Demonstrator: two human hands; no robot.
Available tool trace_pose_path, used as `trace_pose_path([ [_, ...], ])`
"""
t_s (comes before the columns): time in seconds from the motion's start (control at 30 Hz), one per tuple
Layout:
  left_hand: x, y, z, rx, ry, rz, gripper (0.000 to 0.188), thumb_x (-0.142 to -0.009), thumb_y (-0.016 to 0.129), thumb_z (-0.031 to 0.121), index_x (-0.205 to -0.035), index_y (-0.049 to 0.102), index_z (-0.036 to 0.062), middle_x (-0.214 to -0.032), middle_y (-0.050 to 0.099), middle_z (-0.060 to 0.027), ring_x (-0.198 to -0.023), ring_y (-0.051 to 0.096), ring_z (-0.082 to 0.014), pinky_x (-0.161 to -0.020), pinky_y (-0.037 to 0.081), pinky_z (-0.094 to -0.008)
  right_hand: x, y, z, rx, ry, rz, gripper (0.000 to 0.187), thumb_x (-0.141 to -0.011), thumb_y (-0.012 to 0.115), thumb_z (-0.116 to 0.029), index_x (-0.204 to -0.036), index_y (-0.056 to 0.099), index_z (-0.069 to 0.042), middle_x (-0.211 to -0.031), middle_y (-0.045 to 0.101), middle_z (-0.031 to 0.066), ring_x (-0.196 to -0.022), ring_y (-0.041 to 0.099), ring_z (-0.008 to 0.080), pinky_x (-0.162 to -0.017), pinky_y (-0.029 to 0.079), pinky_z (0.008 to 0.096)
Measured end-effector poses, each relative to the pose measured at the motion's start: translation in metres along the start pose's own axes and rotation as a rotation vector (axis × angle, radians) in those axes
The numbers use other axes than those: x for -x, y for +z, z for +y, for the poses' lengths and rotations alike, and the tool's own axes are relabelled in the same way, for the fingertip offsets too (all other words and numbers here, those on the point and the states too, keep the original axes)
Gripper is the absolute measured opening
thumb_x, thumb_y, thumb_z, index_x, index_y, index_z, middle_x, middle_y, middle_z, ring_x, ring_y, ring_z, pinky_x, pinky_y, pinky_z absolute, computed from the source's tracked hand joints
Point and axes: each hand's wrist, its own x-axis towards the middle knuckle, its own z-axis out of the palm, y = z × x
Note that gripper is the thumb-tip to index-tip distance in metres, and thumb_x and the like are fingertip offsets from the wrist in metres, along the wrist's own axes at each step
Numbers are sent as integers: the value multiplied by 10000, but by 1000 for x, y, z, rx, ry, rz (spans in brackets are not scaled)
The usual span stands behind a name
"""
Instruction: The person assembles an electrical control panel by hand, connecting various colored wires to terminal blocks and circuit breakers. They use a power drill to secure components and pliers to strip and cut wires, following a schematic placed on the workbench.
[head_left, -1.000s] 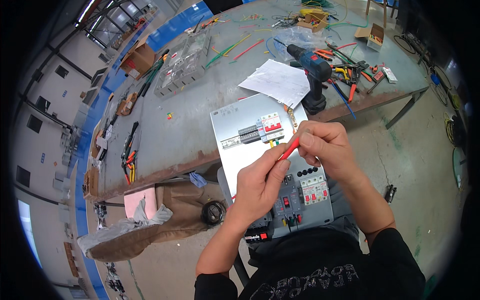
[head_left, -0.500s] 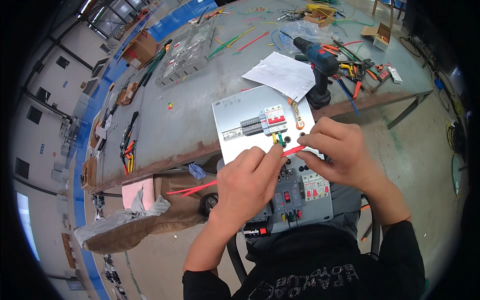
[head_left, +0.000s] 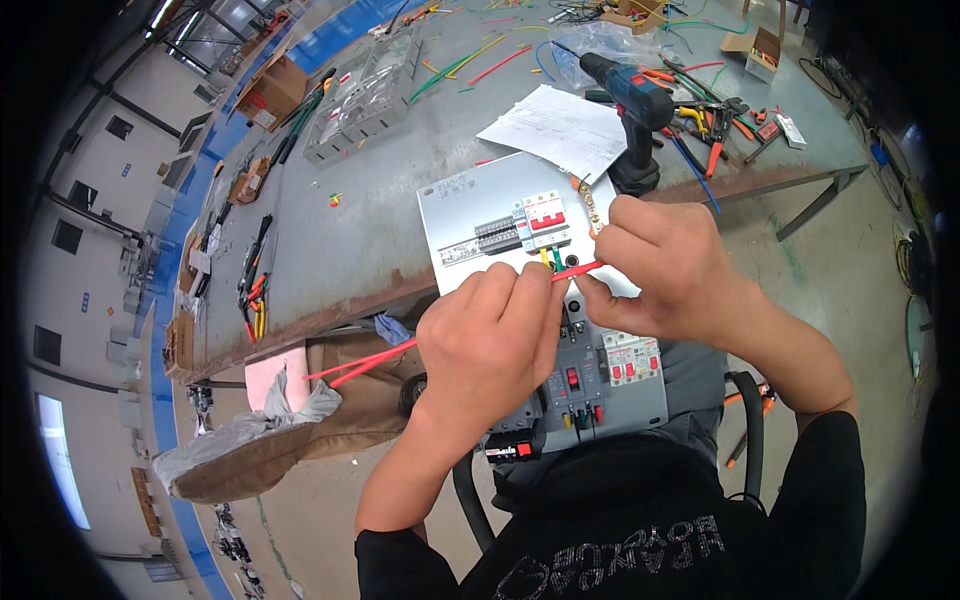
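A red wire [head_left: 375,359] runs through my left hand [head_left: 488,340], which is closed around it. Its two tails stick out past the left side of that hand. My right hand [head_left: 660,268] pinches the same wire between thumb and fingers, a short stretch of red spanning the gap. Beneath both hands lies a white metal panel [head_left: 455,205] across my lap. On it are a circuit breaker with red levers [head_left: 546,215], a dark terminal block [head_left: 498,237], a grey moulded breaker [head_left: 574,378] and a row of small white breakers [head_left: 631,358]. Short yellow and green wires [head_left: 557,259] hang from the upper breaker.
A grey workbench [head_left: 400,215] extends ahead. Near the panel rest white paper sheets [head_left: 556,132] and a cordless drill [head_left: 635,110]. Pliers and cutters [head_left: 715,130] lie at the right, more pliers [head_left: 256,285] at the left edge. Clear plastic trays [head_left: 362,100] stand farther back.
Both hands have shifted slightly, keeping the red wire between them. More of its doubled tail shows to the left, and the view has tilted a little.
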Motion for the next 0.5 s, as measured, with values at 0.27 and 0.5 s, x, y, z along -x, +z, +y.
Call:
trace_pose_path([
  [0.27, 4, 12, -3, -21, -53, 63, 133, -871, 806, 68, -958, 707, 57, -706, 518, -60, -547, 523, -240, -495, 378, -370, 1, 16, -4, -8, 42, 88, 284, -718, 833, -90, -797, 562, -58, -761, 477, 84, -570, 529, 259, -487, 414, 390],
  [0.5, 9, 18, -14, 20, -115, 63, 106, -887, 797, 79, -936, 708, 51, -748, 614, -96, -591, 603, -279, -519, 440, -377, 1, 31, 0, -15, 61, 101, 239, -754, 826, -94, -849, 611, -49, -788, 519, 93, -589, 577, 281, -509, 463, 393],
])
